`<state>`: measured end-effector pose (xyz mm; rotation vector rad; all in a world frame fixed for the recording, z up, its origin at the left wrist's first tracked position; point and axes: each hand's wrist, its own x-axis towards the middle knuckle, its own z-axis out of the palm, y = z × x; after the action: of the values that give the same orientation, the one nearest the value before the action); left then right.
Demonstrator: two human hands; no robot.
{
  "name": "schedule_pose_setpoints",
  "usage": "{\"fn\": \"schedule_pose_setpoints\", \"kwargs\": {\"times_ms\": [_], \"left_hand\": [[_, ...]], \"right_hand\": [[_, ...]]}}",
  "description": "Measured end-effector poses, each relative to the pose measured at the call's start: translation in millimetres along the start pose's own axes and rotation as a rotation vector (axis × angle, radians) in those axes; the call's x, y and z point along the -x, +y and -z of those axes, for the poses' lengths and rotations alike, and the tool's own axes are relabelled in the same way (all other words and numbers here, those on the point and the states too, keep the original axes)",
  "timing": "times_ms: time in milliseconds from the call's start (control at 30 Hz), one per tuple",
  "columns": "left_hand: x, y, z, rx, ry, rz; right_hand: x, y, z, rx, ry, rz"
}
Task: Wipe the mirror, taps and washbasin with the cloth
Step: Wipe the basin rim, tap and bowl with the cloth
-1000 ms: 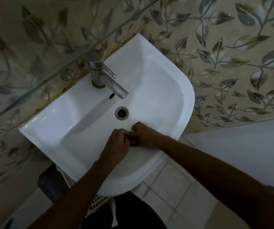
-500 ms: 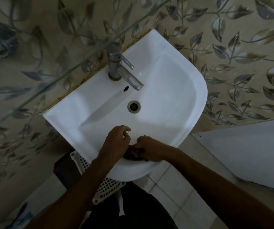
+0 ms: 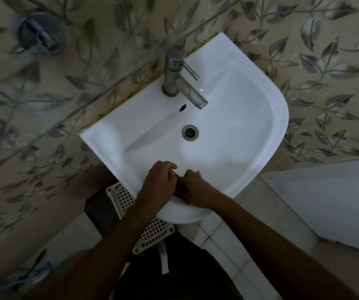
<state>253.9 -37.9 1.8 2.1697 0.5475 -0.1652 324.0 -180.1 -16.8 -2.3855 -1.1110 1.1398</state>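
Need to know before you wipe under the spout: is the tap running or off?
Off, as far as the view shows: no stream falls from the tap spout, and the washbasin around the drain holds no pooled water.

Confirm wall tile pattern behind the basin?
Beige wall tiles with a grey leaf-and-vine print, clearest in the head view right of the tap.
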Motion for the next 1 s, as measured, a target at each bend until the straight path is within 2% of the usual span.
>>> {"fn": "schedule_pose_setpoints", "kwargs": {"times_ms": [100, 233, 300, 333, 433, 500, 633, 700, 800, 933, 1000], "left_hand": [[8, -6, 4, 0.027, 0.056, -0.013], [19, -8, 12, 0.046, 0.133, -0.021], [23, -8, 17, 0.059, 0.165, -0.029], [25, -8, 19, 0.065, 0.171, -0.027], [26, -9, 25, 0.076, 0.172, -0.001], [26, -9, 28, 0.089, 0.185, 0.001], [26, -8, 36, 0.181, 0.299, 0.006], [27, -6, 40, 0.237, 0.349, 0.016], [27, -5, 46, 0.251, 0.380, 0.013], [33, -14, 51, 0.240, 0.391, 0.010], [35, -17, 52, 0.246, 0.405, 0.026]], "right_hand": [[-12, 29, 18, 0.053, 0.000, -0.047], [-32, 72, 39, 0.307, 0.346, -0.420], [-45, 66, 42, 0.316, 0.424, -0.548], [-55, 60, 38, 0.290, 0.409, -0.562], [-76, 20, 13, 0.225, 0.256, -0.474], [-85, -16, -4, 0.095, 0.206, -0.391], [-88, -67, -5, -0.273, 0.259, -0.031], [-86, -63, -2, -0.361, 0.290, 0.070], [-83, -33, -9, -0.290, 0.259, 0.049], [-64, -4, -20, -0.045, 0.204, -0.217], [-56, -28, -19, -0.127, 0.193, -0.155]]}}
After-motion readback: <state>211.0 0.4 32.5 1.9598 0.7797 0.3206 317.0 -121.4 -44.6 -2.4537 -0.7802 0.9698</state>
